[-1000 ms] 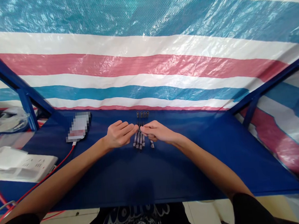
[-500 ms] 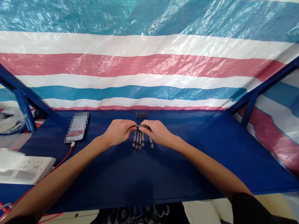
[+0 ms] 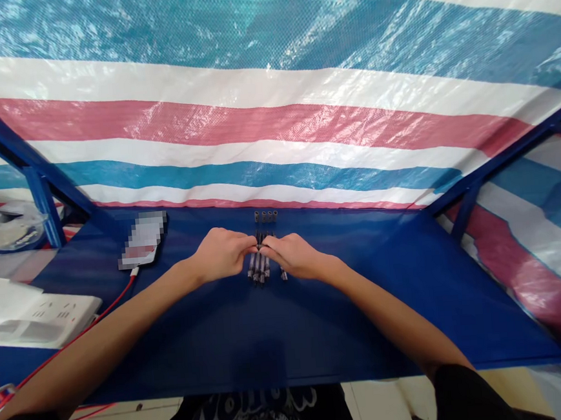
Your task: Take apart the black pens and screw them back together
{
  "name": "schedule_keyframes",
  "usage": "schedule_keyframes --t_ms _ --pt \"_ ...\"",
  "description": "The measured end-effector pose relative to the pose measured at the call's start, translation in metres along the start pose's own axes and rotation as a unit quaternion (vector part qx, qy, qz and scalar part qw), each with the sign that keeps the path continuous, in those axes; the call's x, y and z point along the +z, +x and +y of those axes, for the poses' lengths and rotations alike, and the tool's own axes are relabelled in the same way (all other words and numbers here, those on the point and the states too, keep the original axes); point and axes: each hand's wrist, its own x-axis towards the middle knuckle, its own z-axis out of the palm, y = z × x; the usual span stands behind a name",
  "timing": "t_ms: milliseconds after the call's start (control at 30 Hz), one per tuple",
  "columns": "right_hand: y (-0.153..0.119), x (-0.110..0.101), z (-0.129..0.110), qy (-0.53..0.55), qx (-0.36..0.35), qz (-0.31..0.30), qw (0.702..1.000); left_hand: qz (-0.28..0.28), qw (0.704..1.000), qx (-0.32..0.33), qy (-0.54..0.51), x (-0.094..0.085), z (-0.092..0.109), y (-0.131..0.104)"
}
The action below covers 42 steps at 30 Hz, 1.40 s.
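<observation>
My left hand (image 3: 223, 253) and my right hand (image 3: 291, 254) meet above the middle of the table, thumbs and fingers pinched together. What they pinch between them is small and mostly covered by the fingertips. Just under and in front of the fingers lie several slim, pen-like sticks (image 3: 260, 270), pale with dark ends, side by side. One more such stick (image 3: 284, 275) lies apart, half hidden below my right hand. Behind the hands, several short dark hollow cylinders (image 3: 264, 216) stand in a row.
The blue table (image 3: 213, 345) backs onto a striped plastic sheet (image 3: 273, 120). At the left are a phone (image 3: 144, 237) on a red cable (image 3: 117, 304) and a white power strip (image 3: 60, 314). Blue frame bars (image 3: 47, 206) rise on both sides.
The right hand has turned and lowered slightly, its fingertips now against the left's. The dark slender piece that showed along the right fingers is now mostly hidden.
</observation>
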Motion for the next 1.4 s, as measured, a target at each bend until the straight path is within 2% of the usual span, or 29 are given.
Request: schedule_keyframes --t_ms 100,200,300,367,467,533,567,600,633,700,767,800,867,933,1033,1200,1267,1400 --pt "-0.001 -0.01 -0.004 0.121 0.01 -0.019 0.992 0.043 0.997 0.048 0.044 0.0 -0.001 -0.002" --pt "-0.002 -0.012 -0.005 0.281 0.031 -0.036 0.958 0.061 0.991 0.094 0.08 -0.002 -0.002 -0.003" --pt "-0.002 -0.008 -0.002 0.448 0.058 -0.098 0.887 0.052 0.984 0.13 0.11 -0.006 -0.003 -0.003" --pt "-0.002 -0.004 0.001 0.543 0.062 -0.145 0.825 0.047 0.98 0.149 0.125 -0.008 -0.002 -0.003" --pt "-0.001 0.001 0.004 0.648 0.059 -0.21 0.73 0.069 0.971 0.178 0.144 -0.012 0.0 -0.005" --pt "-0.001 0.001 0.003 0.682 0.058 -0.231 0.692 0.086 0.967 0.19 0.149 -0.013 0.0 -0.005" --pt "-0.001 0.0 0.002 0.685 0.061 -0.228 0.689 0.089 0.967 0.189 0.145 -0.013 -0.001 -0.006" --pt "-0.001 0.0 0.0 0.677 0.068 -0.216 0.7 0.087 0.969 0.183 0.138 -0.013 -0.001 -0.005" --pt "-0.001 -0.001 -0.002 0.656 0.076 -0.194 0.725 0.079 0.974 0.171 0.127 -0.013 -0.003 -0.005" --pt "0.0 -0.003 -0.005 0.563 0.094 -0.116 0.813 0.042 0.986 0.131 0.096 -0.01 -0.006 -0.004" --pt "0.0 -0.004 -0.006 0.399 0.098 -0.016 0.912 -0.012 0.995 0.077 0.062 -0.008 -0.009 -0.002" --pt "0.0 -0.004 -0.006 0.306 0.087 0.026 0.948 -0.037 0.997 0.05 0.044 -0.006 -0.01 -0.001" --pt "0.0 -0.002 -0.004 0.146 0.048 0.08 0.985 -0.072 0.997 0.007 0.007 -0.004 -0.012 0.001" --pt "-0.002 0.0 -0.002 0.035 0.004 0.103 0.994 -0.09 0.995 -0.016 -0.025 -0.003 -0.014 0.003" --pt "-0.003 0.003 0.001 -0.083 -0.045 0.133 0.987 -0.105 0.992 -0.03 -0.057 -0.003 -0.015 0.004" --pt "-0.005 0.002 0.004 -0.15 -0.104 0.189 0.965 -0.119 0.978 -0.053 -0.161 -0.012 -0.013 0.006" --pt "-0.004 0.003 0.005 -0.159 -0.12 0.202 0.959 -0.146 0.955 -0.068 -0.25 -0.018 -0.012 0.007" --pt "-0.004 0.004 0.004 -0.165 -0.13 0.182 0.961 -0.235 0.883 -0.111 -0.392 -0.024 -0.012 0.007"
